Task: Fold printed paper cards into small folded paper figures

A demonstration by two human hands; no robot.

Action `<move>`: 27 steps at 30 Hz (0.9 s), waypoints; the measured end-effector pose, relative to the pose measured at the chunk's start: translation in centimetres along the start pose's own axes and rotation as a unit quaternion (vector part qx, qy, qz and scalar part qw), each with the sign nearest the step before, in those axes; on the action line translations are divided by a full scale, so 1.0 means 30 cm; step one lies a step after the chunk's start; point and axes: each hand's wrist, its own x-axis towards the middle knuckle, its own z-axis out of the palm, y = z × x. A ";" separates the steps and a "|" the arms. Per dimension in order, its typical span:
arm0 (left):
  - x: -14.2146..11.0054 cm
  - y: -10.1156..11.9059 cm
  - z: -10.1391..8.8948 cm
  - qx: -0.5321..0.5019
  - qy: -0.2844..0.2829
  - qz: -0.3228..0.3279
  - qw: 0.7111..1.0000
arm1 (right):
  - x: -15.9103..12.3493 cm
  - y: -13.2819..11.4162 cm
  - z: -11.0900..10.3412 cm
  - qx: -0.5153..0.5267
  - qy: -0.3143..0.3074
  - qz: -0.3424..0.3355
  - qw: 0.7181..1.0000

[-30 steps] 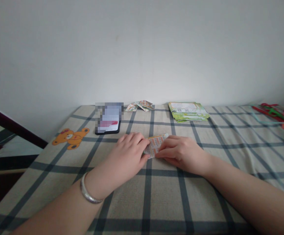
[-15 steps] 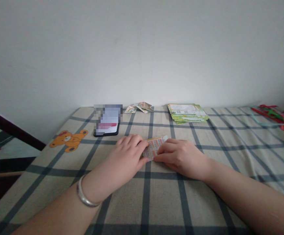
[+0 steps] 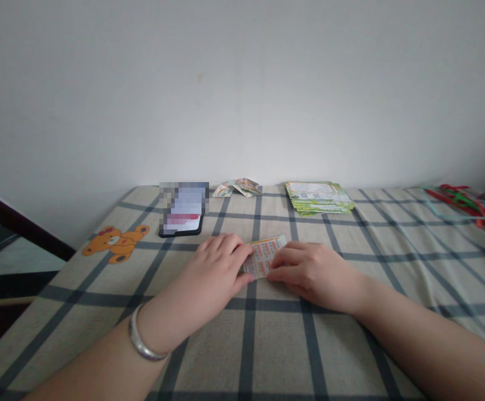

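A small printed paper with orange and white blocks lies on the checked cloth between my hands, its two side edges partly hidden under my fingers. My left hand, with a silver bangle on the wrist, grips its left edge between thumb and fingers. At the paper's right edge, my right hand is closed with curled fingers on it. Beyond them, against the wall, several small folded papers with similar print lie in a loose heap. To their right rests a stack of green-edged printed sheets.
A phone with a blurred screen lies behind my left hand. An orange bear picture is at the left on the checked tablecloth. Red, green and pale blue ribbon-like strips lie at the far right. The wall borders the back.
My right fingers have slid slightly right along the paper, showing more of its print. My left hand keeps its grip. The whole view has shifted slightly.
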 end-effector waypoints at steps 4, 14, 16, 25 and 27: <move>0.002 0.000 -0.002 -0.003 0.008 0.004 1.000 | -0.004 0.001 -0.018 0.009 -0.004 0.014 1.000; 0.003 -0.005 -0.004 -0.008 0.013 0.014 1.000 | -0.025 0.018 -0.034 0.010 -0.021 0.040 0.999; 0.003 -0.007 -0.001 -0.008 0.015 0.014 1.000 | -0.028 0.020 -0.042 0.010 -0.028 0.045 0.999; 0.000 -0.012 0.005 -0.008 0.027 0.024 0.999 | -0.052 0.034 -0.068 -0.003 -0.033 0.073 0.997; -0.001 -0.011 0.003 -0.007 0.030 0.028 0.999 | -0.058 0.040 -0.070 -0.014 -0.033 0.077 0.996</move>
